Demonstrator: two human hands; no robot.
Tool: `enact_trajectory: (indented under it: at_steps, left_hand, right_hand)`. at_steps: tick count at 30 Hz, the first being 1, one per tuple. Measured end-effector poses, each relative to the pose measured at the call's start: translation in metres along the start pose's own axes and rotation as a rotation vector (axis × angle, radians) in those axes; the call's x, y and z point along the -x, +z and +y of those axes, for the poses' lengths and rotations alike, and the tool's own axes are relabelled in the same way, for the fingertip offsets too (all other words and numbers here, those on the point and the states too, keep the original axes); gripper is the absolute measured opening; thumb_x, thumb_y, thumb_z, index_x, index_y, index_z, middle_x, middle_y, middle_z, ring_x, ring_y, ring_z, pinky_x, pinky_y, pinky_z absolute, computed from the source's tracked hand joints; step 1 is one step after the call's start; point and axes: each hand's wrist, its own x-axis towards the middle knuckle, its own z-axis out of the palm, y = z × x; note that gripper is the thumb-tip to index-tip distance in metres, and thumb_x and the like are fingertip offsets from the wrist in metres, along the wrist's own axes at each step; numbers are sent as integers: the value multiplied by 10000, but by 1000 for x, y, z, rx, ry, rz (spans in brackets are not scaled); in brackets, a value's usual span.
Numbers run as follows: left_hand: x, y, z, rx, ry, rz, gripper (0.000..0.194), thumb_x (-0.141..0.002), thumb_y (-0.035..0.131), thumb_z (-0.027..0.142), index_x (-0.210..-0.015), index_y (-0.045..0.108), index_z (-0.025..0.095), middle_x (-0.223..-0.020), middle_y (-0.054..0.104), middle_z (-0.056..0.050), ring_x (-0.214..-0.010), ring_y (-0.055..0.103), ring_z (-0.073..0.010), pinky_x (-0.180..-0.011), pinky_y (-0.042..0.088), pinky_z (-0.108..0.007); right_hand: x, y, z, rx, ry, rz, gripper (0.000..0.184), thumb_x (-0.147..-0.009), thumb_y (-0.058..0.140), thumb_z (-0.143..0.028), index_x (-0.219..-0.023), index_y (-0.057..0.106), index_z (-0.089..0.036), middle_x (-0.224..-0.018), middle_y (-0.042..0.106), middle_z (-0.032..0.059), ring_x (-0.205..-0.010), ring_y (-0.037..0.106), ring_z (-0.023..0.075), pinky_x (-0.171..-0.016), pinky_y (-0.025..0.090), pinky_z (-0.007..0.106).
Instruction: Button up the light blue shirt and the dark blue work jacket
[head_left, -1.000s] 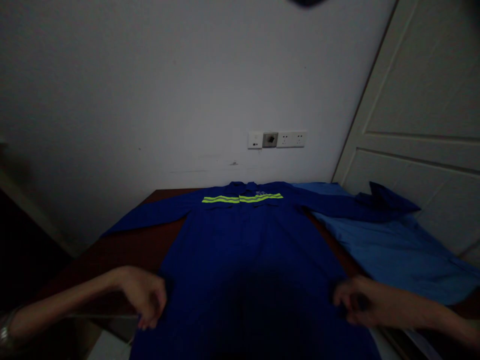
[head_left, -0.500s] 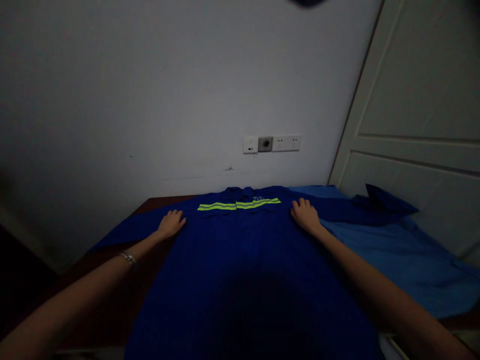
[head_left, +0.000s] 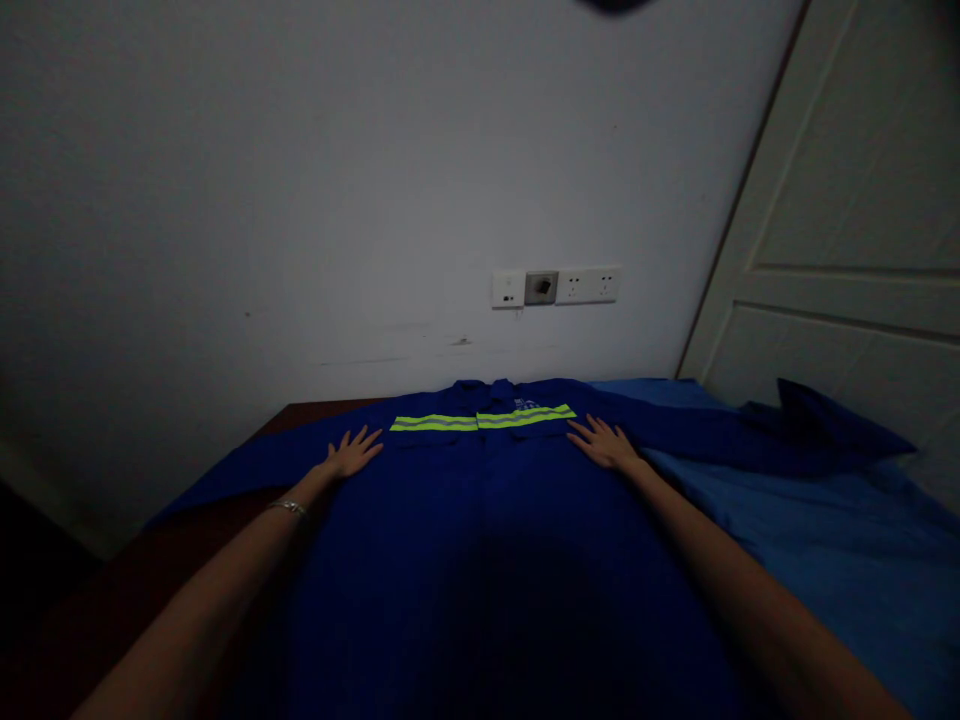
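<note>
A dark blue work jacket [head_left: 450,500] lies spread out front side up, collar toward the wall, with a yellow-green and grey reflective strip [head_left: 435,424] across its chest. My left hand [head_left: 354,453] rests flat on the jacket's left side below the sleeve, fingers spread. On the other side my right hand [head_left: 604,444] also lies flat on the cloth, fingers apart, by the strip's right end. Both sleeves stretch outward, and the right sleeve's end is bunched up. The jacket's lower part sinks into dark shadow.
The jacket lies on a dark reddish-brown table [head_left: 187,560] against a pale wall [head_left: 337,180]. A lighter blue cloth [head_left: 817,540] is under the right sleeve. Wall sockets [head_left: 587,286] sit above the collar. A panelled door [head_left: 847,230] stands at the right.
Both hands have gone from curled fingers to spread, flat fingers on the jacket. The right sleeve's end appears farther right, and the view has shifted slightly.
</note>
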Motion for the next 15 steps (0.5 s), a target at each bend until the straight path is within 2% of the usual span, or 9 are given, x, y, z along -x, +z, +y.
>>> enact_trajectory:
  at_steps: [9, 12, 15]
  left_hand:
    - [-18, 2, -3, -1, -9, 3, 606, -834, 139, 604, -1390, 128, 362, -1480, 81, -37, -1308, 124, -406, -933, 195, -649]
    - [-15, 0, 1, -59, 11, 29, 592, -854, 151, 562, -1396, 164, 324, -1472, 136, -72, -1299, 177, -396, -941, 215, -623]
    - [-6, -9, 12, -189, 65, 123, 564, -875, 221, 471, -1383, 269, 229, -1445, 225, -116, -1306, 176, -373, -992, 183, -566]
  right_hand:
    - [-26, 4, 8, -13, -37, 30, 630, -824, 143, -658, -1375, 228, -365, -1468, 181, 68, -1326, 179, 284, -1025, 167, 506]
    - [-29, 3, 8, -21, -40, 44, 635, -821, 151, -663, -1368, 255, -359, -1461, 202, 72, -1321, 197, 281, -1023, 172, 505]
    - [-27, -2, 6, -5, -51, 57, 612, -843, 183, -624, -1364, 293, -322, -1451, 229, 88, -1312, 224, 276, -1027, 167, 502]
